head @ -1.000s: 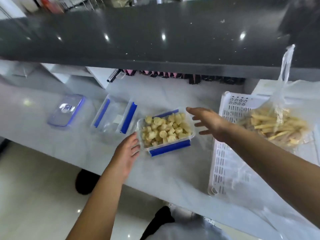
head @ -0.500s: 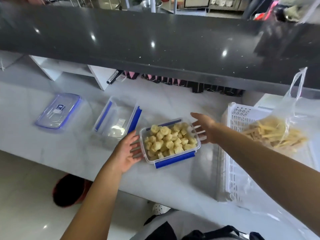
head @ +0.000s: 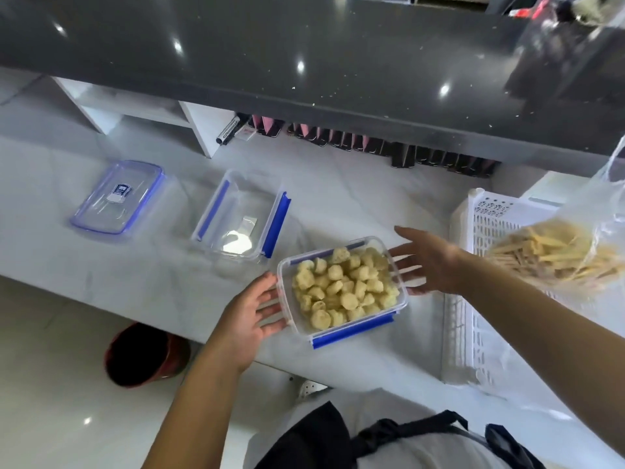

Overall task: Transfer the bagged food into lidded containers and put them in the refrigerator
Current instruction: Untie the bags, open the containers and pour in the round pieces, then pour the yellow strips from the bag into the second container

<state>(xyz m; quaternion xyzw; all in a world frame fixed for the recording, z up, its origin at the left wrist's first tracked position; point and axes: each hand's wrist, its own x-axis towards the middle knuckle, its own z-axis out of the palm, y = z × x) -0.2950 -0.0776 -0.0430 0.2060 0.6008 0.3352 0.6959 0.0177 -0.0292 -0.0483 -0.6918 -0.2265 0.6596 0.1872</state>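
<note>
both hands (head: 252, 308) (head: 427, 265) have closed in against the filled container (head: 341, 289).

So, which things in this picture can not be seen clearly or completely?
- Bag of yellow sticks: cut off by the right edge of the head view and blurred, so the food is uncertain.
- Label on the flat lid: too small to read.
- Left hand and right hand: beside the filled container, but real contact is unclear.
- Row of dark items: mostly hidden under the dark counter.

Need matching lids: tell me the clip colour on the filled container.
Blue, on the filled container; the head view shows its front clip best.
</note>
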